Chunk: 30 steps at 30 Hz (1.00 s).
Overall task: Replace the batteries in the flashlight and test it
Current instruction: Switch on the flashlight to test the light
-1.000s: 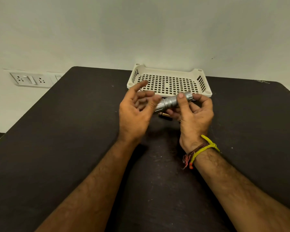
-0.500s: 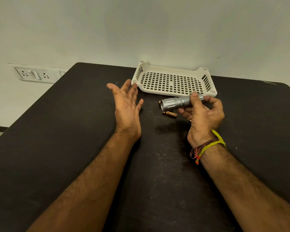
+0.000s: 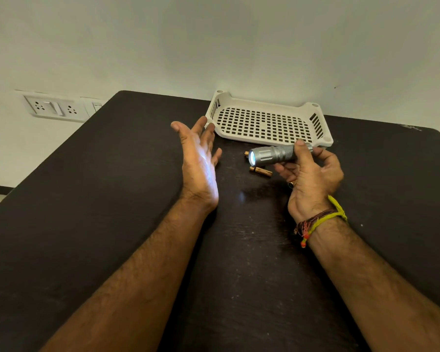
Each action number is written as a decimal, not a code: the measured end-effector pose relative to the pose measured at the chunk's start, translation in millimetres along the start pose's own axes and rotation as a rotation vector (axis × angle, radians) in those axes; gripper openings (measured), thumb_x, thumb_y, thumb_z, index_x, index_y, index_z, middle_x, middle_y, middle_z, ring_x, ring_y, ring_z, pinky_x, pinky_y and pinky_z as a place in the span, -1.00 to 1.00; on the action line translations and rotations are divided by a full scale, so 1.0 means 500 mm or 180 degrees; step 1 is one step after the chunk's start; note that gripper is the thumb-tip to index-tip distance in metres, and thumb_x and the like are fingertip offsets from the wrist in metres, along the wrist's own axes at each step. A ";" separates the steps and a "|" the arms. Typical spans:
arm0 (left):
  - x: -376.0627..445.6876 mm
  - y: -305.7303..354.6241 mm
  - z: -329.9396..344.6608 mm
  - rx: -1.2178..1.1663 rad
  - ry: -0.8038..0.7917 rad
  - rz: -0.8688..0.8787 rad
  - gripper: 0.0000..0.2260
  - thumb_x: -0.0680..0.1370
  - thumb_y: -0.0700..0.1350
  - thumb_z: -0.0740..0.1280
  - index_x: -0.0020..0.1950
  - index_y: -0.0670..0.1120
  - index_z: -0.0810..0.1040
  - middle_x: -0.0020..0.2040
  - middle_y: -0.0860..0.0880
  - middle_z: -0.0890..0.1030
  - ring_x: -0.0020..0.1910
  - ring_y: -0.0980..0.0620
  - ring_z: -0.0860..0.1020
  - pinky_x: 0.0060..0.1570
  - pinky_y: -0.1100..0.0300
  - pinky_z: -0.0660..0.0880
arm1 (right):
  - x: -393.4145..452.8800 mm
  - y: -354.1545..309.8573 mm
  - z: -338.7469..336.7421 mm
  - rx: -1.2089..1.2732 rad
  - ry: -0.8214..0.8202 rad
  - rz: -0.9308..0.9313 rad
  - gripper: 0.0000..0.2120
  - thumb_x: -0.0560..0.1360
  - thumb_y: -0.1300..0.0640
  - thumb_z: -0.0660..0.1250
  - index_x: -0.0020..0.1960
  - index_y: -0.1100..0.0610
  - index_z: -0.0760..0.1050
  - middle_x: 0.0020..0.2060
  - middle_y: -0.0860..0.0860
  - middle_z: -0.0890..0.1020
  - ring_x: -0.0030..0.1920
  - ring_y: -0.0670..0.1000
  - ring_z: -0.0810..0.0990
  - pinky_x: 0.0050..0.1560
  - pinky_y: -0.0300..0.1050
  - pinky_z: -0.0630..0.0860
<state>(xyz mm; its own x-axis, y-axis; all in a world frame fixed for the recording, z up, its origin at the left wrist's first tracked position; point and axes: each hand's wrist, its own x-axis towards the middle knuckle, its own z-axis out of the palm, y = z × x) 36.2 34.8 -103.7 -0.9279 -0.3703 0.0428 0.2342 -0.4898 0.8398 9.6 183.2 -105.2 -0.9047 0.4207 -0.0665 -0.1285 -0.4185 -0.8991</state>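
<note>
Nearby, right grip (image 3: 313, 174) clasps lit flashlight (image 3: 272, 154) over batteries (image 3: 261, 171); left hand (image 3: 200, 163) spread.

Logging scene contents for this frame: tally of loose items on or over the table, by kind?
Flashlight, lit, held in right hand: 1
Batteries lying on table, one in front of the flashlight head, one mostly hidden behind it: 2
White perforated tray: 1
Total: 4
</note>
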 end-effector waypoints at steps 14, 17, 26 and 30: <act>-0.013 -0.005 0.008 0.0316 -0.0121 0.0147 -0.35 0.65 0.26 -0.27 0.58 -0.03 0.23 0.58 -0.04 0.29 0.57 0.07 0.21 0.56 -0.04 0.09 | -0.005 -0.001 0.000 -0.0019 -0.0068 -0.0054 -0.76 0.48 0.25 0.49 -0.11 0.08 0.43 -0.42 -0.12 0.70 -0.44 -0.03 0.68 -0.47 -0.15 0.60; -0.013 -0.004 0.011 0.0424 -0.0100 0.0165 -0.35 0.65 0.26 -0.26 0.57 -0.01 0.26 0.56 -0.02 0.33 0.56 0.08 0.24 0.56 -0.03 0.13 | -0.005 -0.002 0.000 -0.0023 -0.0080 -0.0057 -0.77 0.49 0.25 0.49 -0.12 0.09 0.42 -0.43 -0.11 0.70 -0.46 -0.03 0.68 -0.48 -0.17 0.60; -0.014 -0.004 0.014 0.0606 -0.0057 0.0206 -0.38 0.66 0.26 -0.23 0.56 0.00 0.28 0.53 0.00 0.38 0.52 0.10 0.30 0.53 -0.02 0.20 | -0.006 -0.007 0.001 -0.0154 -0.0056 0.0078 -0.79 0.49 0.26 0.49 -0.12 0.14 0.44 -0.34 0.06 0.66 -0.51 -0.06 0.63 -0.49 -0.18 0.59; -0.015 -0.002 0.016 0.0614 -0.0056 0.0197 -0.39 0.66 0.25 -0.23 0.56 0.00 0.29 0.53 0.00 0.38 0.53 0.09 0.30 0.53 -0.01 0.20 | -0.008 -0.007 0.001 -0.0196 -0.0102 0.0104 -0.80 0.48 0.26 0.50 -0.13 0.14 0.46 -0.40 0.03 0.65 -0.53 -0.06 0.62 -0.50 -0.19 0.59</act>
<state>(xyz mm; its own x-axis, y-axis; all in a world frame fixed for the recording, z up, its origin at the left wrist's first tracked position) 40.5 44.3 -100.7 -0.9187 -0.3805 0.1057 0.2328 -0.3057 0.9232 13.6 182.5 -101.4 -0.9207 0.3812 -0.0832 -0.0744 -0.3809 -0.9216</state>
